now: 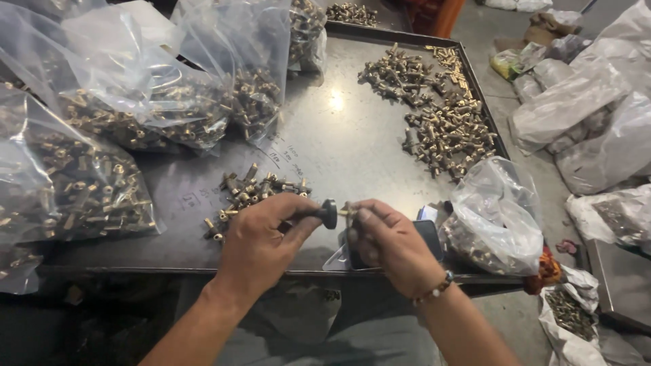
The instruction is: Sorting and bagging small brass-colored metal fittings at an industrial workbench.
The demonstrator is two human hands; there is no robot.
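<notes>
Head view, left hand (261,234) gripping black-knobbed tool (325,213), right hand (386,240) pinching small brass fitting (346,211), metal tray (339,146)

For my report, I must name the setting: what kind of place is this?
Probably a small workshop for assembling or sorting metal parts: a dark metal tray table, piles of brass fittings, and clear plastic bags full of them.

Both forearms are bare, with no sleeves showing up to the lower edge of the view. The left hand (261,234) wears no ring, glove or band. The right hand (390,244) is also ungloved; at its wrist, at about 4 o'clock from the hand, sits a bracelet (434,290) of small round beads, brownish with one blue bead.
</notes>
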